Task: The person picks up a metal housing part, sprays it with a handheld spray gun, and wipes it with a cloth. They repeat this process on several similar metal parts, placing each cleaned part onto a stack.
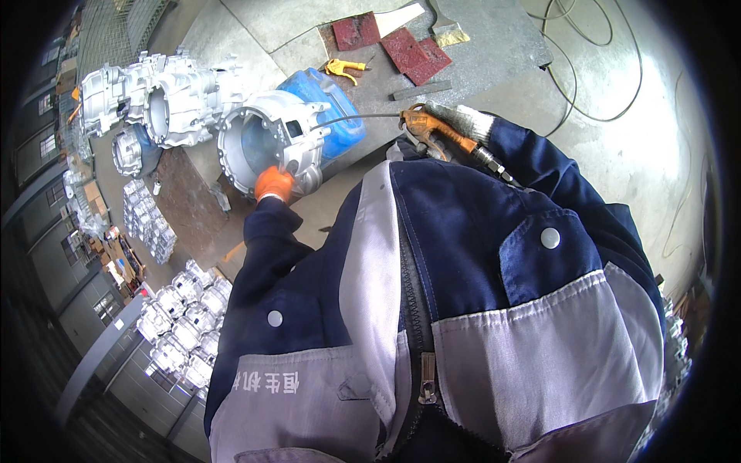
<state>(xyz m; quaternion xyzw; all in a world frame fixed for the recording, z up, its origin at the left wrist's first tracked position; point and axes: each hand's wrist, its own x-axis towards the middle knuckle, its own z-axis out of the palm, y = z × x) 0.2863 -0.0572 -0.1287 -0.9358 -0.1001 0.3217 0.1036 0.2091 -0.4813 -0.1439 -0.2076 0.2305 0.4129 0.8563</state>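
A silver cast-metal housing [310,158] with a wide round opening lies tilted against a blue plastic container [340,116]. My left hand [274,184], in an orange glove, grips the housing's near rim with its fingers closed. My right hand [468,122], in a whitish glove, is wrapped round an orange air blow gun [423,126]. The gun's long thin nozzle [359,118] reaches left to the housing's side, near a square opening; whether its tip touches the metal I cannot tell. A metal hose coupling [492,163] is on the gun's handle end.
On the grey worktop [502,62] lie a yellow blow gun [344,69], dark red pads [356,32], a brush [448,31] and a dark bar [421,90]. More silver housings [166,104] stand at the left, with stacked castings [185,324] below. A hose [575,100] loops across the floor at right.
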